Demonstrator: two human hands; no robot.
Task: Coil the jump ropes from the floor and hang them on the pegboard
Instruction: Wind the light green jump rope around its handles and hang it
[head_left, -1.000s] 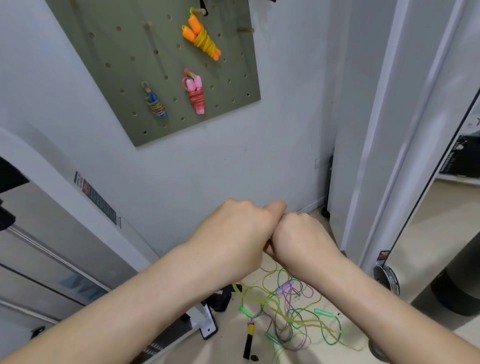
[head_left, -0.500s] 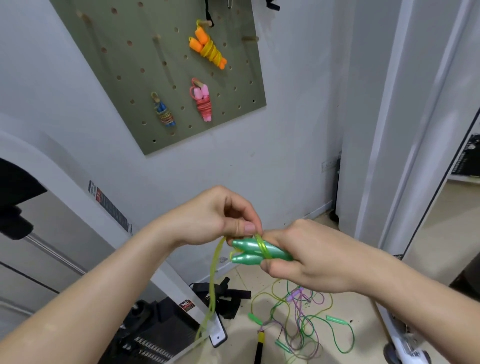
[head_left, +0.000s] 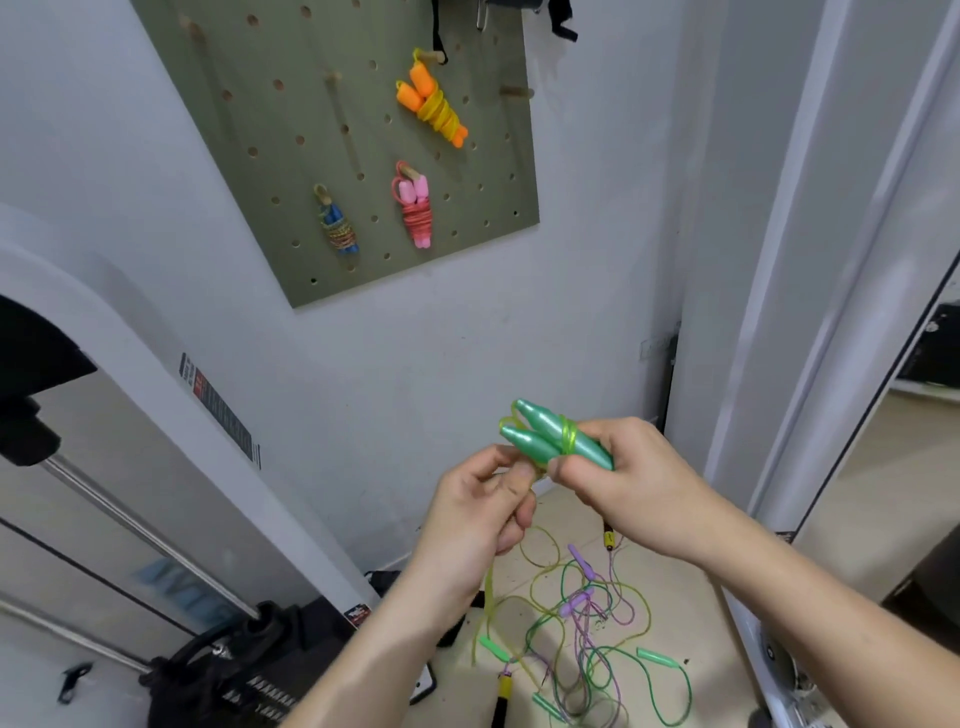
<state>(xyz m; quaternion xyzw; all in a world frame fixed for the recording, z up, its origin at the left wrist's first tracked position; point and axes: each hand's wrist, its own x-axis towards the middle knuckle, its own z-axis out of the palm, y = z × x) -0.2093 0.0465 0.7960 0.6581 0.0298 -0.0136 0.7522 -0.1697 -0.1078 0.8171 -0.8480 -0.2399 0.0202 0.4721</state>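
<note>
A pale floor (head_left: 696, 603) meets a white wall (head_left: 467, 364) that carries an olive pegboard (head_left: 311, 156). Three coiled ropes hang on the pegboard: an orange rope (head_left: 434, 106) near its top, a pink rope (head_left: 415, 210) lower, and a blue rope (head_left: 337, 228) left of the pink. Below the pegboard, loose ropes (head_left: 582, 623) lie tangled on the floor. Above them, the right hand (head_left: 639, 483) has its fingers curled round two green handles (head_left: 545, 434) bound by cord loops. The left hand (head_left: 483, 525) pinches the yellow-green cord (head_left: 488, 597), which trails downward.

The beige floor (head_left: 696, 616) bears a loose tangle of green, yellow and purple jump ropes (head_left: 574, 605).
</note>
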